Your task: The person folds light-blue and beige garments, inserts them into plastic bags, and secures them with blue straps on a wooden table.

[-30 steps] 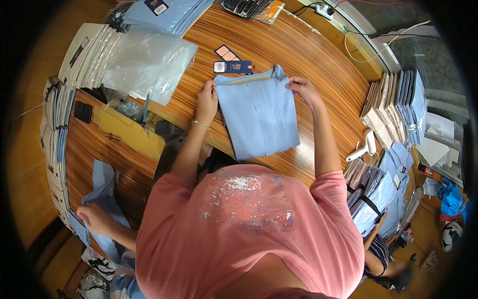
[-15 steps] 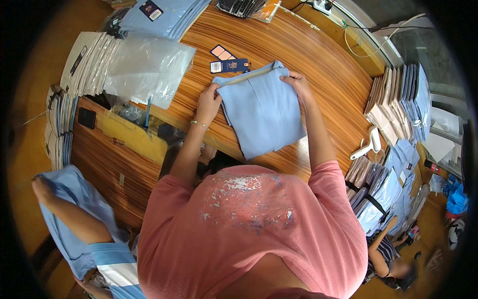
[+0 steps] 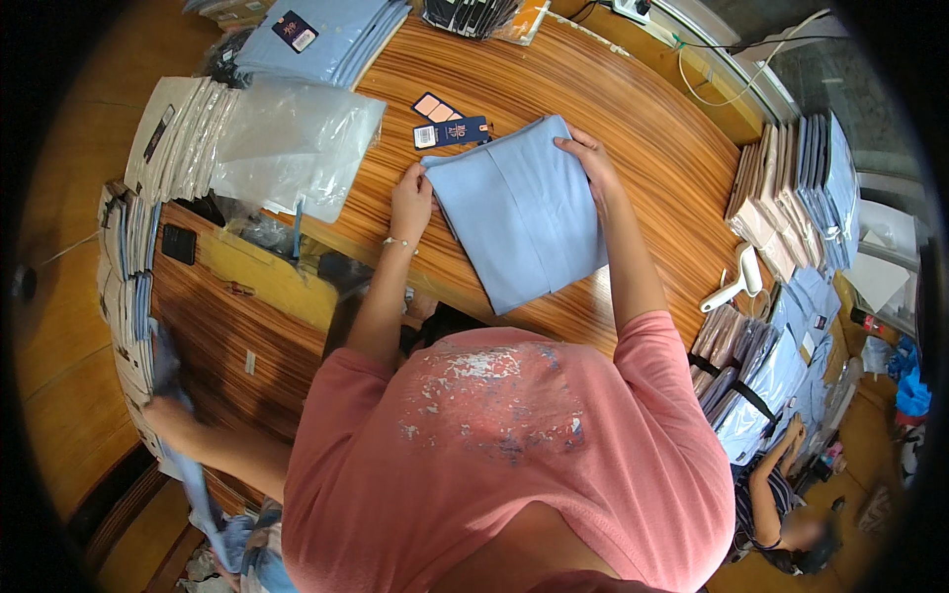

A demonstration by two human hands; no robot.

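A folded light-blue garment (image 3: 519,212) lies on the striped wooden table (image 3: 643,119). My left hand (image 3: 411,198) pinches its upper left corner. The fingers of my right hand (image 3: 587,156) press on its upper right edge. A dark blue hang tag (image 3: 451,132) and a peach card (image 3: 437,107) lie just beyond the garment's top edge. My pink shirt fills the lower part of the view.
Clear plastic bags (image 3: 292,148) and a stack of white packs (image 3: 178,138) lie left. Bagged blue shirts (image 3: 316,35) sit far left. Packed garments (image 3: 791,188) stand in stacks on the right beside a white lint roller (image 3: 730,287). Another person's arm (image 3: 198,445) holds blue cloth at lower left; someone sits lower right (image 3: 781,494).
The garment and both my hands have shifted slightly on the table. The other person's arm at lower left has moved, carrying the blue cloth downward.
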